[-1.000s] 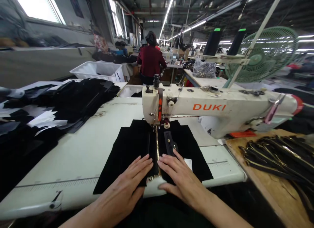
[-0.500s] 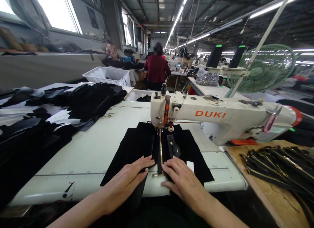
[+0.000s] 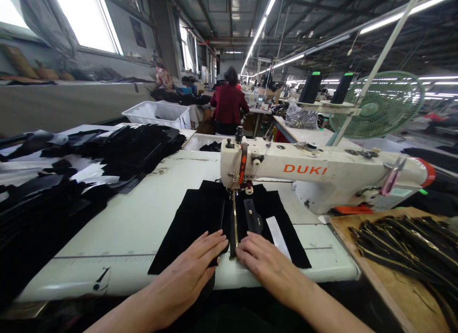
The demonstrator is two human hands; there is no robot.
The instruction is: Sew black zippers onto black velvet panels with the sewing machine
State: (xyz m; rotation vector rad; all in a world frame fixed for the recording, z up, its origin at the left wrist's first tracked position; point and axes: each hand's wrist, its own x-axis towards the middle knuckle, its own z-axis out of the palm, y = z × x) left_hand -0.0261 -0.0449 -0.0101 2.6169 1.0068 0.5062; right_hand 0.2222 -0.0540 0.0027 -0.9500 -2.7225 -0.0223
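A black fabric piece lies on the sewing table, running under the presser foot of a white sewing machine. A gold-toothed zipper on black tape runs toward me from the foot. My left hand lies open on the fabric left of the zipper, fingers stretched side by side. At the zipper's near end, my right hand is closed, fingertips at its right edge and thumb hidden. Between the zipper and a white strip lies a small black zippered patch.
Black cut pieces are heaped at left. Several gold-toothed zippers lie on a wooden board at right. Thread cones and a green fan stand behind the machine. A person in dark red sits ahead near a white bin.
More of the white strip shows beside my right hand. My right fingers have drawn in against the zipper and the thumb has gone out of sight. The view has shifted slightly.
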